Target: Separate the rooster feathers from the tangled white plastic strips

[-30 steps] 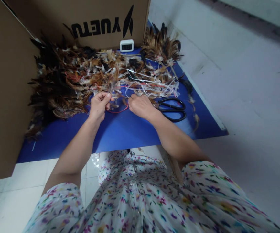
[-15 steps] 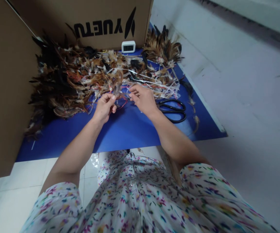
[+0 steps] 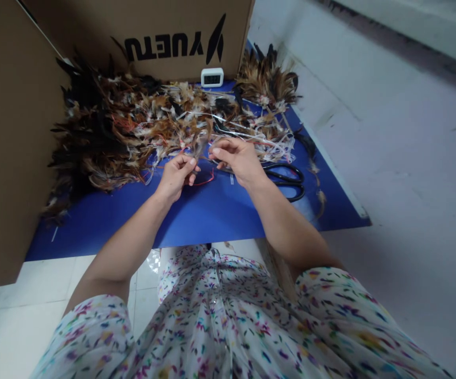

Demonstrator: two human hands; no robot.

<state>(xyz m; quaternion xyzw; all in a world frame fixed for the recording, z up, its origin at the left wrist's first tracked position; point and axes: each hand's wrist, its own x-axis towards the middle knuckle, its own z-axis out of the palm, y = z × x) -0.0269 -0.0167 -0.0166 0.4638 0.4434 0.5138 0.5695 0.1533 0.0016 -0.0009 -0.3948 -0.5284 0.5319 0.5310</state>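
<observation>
Head view: beside the scissors (image 3: 285, 181), our left hand (image 3: 176, 176) and right hand (image 3: 238, 158) pinched one feather (image 3: 203, 141), fingers closed.

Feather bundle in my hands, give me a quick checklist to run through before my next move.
1. Left hand grips the feather bundle: ok, fingers pinch its lower end.
2. Right hand on the bundle: cannot tell, its fingertips are at the bundle, but contact is unclear.
3. Red string within reach: ok, it lies on the blue mat just under the left hand.
4. Scissors at hand: ok, they lie on the mat beside the right wrist; blades hidden.
5. Feather pile apart from the held bundle: cannot tell, loose strips overlap there.
</observation>
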